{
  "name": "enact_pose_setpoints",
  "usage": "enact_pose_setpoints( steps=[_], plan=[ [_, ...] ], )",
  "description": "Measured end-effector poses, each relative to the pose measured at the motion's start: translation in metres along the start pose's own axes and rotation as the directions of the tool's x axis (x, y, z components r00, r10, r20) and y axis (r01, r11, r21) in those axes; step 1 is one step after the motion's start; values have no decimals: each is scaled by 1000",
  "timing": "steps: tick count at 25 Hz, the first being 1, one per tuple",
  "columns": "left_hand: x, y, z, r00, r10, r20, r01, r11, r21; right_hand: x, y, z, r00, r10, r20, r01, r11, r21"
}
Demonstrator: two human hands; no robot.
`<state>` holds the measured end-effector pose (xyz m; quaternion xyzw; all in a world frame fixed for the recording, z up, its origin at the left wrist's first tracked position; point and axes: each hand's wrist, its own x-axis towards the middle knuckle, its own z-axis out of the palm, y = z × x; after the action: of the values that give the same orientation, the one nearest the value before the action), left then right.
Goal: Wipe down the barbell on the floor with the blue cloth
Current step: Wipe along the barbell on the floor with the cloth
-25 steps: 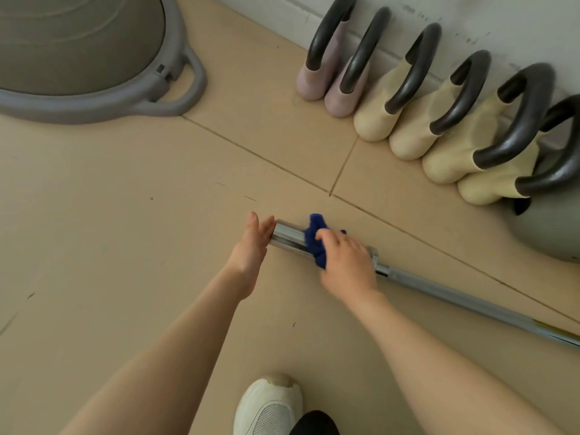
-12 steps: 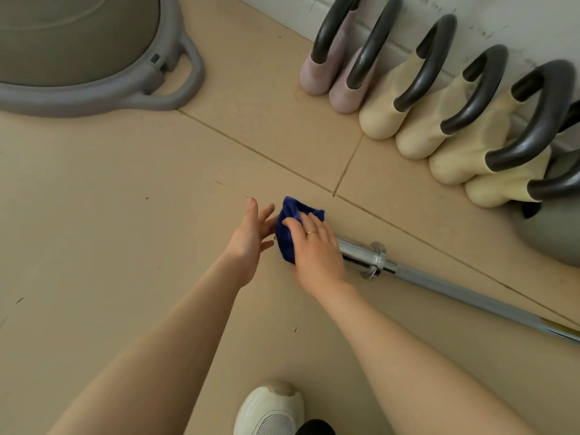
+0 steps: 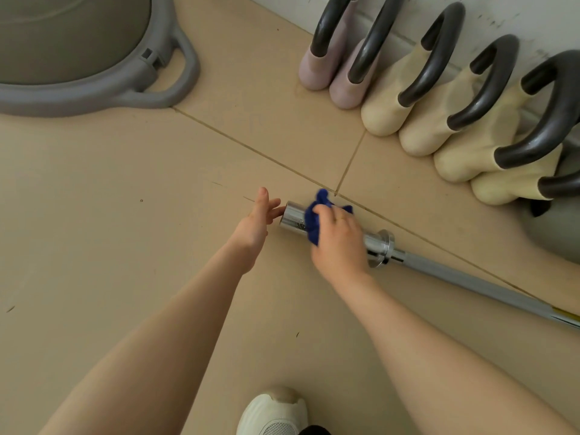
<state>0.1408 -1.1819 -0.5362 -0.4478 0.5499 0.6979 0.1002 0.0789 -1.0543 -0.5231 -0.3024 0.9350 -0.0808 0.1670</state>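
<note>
Head view: barbell (image 3: pixel 389 249) lying on the tan floor (image 3: pixel 125 230), chrome sleeve end toward the left, grey shaft running off to the lower right. Right hand (image 3: pixel 340 240) curled over the sleeve, gripping the blue cloth (image 3: pixel 314 219) bunched around the chrome partway along, with bare metal showing again at the tip. Half a second ago the cloth covered the very end of the sleeve; a second ago it sat about where it sits now. So: one stroke out to the tip and back, a rubbing pass along the sleeve. Left hand (image 3: pixel 257 222) open, fingers straight, fingertips at or just beside the end face of the sleeve, much as in both earlier frames, probably steadying the bar against rolling or sliding; actual contact hard to confirm.

Judged from this: sleeve end well under way, collar (image 3: pixel 384 251) and long shaft not yet reached by the cloth, most of the bar's length left to wipe.

Nearby: row of kettlebells (image 3: pixel 439 98) against the wall, grey balance trainer (image 3: pixel 94 58) at upper left, white shoe (image 3: pixel 276 412) at the bottom edge.

No legible brand, label or writing anywhere; a yellow band on the shaft at the far right edge, too small to read.
</note>
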Motion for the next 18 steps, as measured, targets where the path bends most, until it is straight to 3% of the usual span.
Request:
enact_pose_setpoints(
  steps=[4,7,10,14,16,18],
  plan=[
    [3,-3,0,999,29,33,-29,1000,-8,15,-38,6,984,-171,44,171,985,-9],
    [1,-5,1,998,52,23,-52,998,-19,15,-10,-8,952,-271,140,286,953,-98],
    [0,-7,3,999,54,7,-54,998,15,-2,43,-18,995,-62,74,75,980,-183],
    [6,-10,-2,993,116,37,-120,985,125,-7,56,-6,987,156,21,-152,979,-133],
    [9,-10,-3,987,160,34,-163,972,168,5,39,-2,984,176,-4,-175,983,-59],
    [11,-11,-2,986,167,4,-165,972,167,13,16,7,997,71,-39,-71,998,2]
  ],
)
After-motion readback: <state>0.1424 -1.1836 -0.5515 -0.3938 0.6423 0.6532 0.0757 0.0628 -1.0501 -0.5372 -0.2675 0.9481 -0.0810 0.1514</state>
